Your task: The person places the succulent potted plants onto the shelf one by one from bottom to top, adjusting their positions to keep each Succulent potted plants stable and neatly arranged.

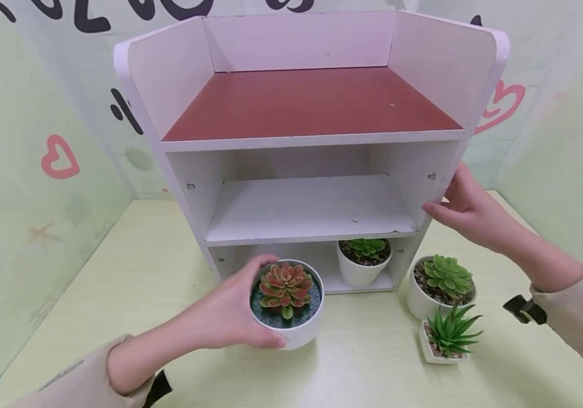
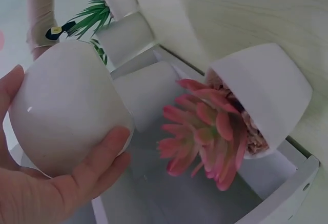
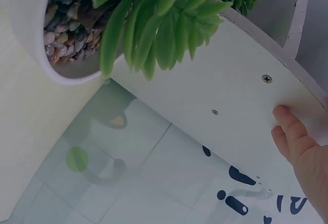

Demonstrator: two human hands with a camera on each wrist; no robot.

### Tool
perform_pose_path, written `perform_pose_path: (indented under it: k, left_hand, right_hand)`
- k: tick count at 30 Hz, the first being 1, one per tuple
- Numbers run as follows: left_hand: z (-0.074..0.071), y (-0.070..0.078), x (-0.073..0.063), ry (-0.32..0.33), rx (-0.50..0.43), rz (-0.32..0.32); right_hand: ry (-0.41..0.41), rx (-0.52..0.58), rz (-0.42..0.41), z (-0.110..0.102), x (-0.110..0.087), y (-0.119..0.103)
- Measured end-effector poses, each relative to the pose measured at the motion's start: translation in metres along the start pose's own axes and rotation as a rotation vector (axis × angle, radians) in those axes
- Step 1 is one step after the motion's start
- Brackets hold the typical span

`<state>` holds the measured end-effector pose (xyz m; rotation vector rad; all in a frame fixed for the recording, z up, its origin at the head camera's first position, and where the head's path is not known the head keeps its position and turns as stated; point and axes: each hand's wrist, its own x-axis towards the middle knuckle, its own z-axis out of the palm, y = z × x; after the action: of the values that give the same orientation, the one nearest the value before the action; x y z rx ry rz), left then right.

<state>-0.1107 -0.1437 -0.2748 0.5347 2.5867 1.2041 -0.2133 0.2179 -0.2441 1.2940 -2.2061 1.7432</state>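
Note:
My left hand grips a white round pot, thumb and fingers spread around its sides. A red-and-green rosette succulent sits in this pot over dark gravel. The pot is in front of the white shelf unit. My right hand holds the unit's right side panel, thumb at the front edge and fingertips on the outer face. In the left wrist view, a pink-tipped succulent in a white pot stands beside the held pot; the head view hides it.
A potted green succulent stands at the right of the bottom shelf. Outside the unit, on the right, are another green succulent and a small spiky plant in a square pot. Patterned walls surround the pale table.

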Motion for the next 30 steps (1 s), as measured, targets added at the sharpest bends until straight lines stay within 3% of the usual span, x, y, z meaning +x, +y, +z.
perform_pose_path:
  k: [8,12,15,19,24,30]
  left_hand:
    - [0.007,-0.004,0.017,-0.013,-0.042,-0.08]
    - [0.009,-0.009,0.022,-0.062,-0.074,-0.139]
    - [0.011,-0.014,0.028,-0.084,-0.058,-0.135]
    - [0.015,-0.021,0.038,-0.067,0.003,-0.061]
    - [0.017,-0.027,0.048,-0.048,0.017,-0.02]
    - [0.015,-0.032,0.057,-0.019,0.035,-0.027]
  right_hand:
    - [0.001,-0.001,0.006,0.0,0.0,0.0]
    - [0.003,0.002,0.002,0.0,0.0,0.001]
    - [0.005,0.003,0.0,0.0,0.0,0.001]
    - [0.005,-0.001,0.008,0.0,-0.001,0.001]
    - [0.009,-0.014,0.021,-0.001,-0.001,0.0]
    - [0.009,-0.011,0.03,0.0,0.0,0.0]
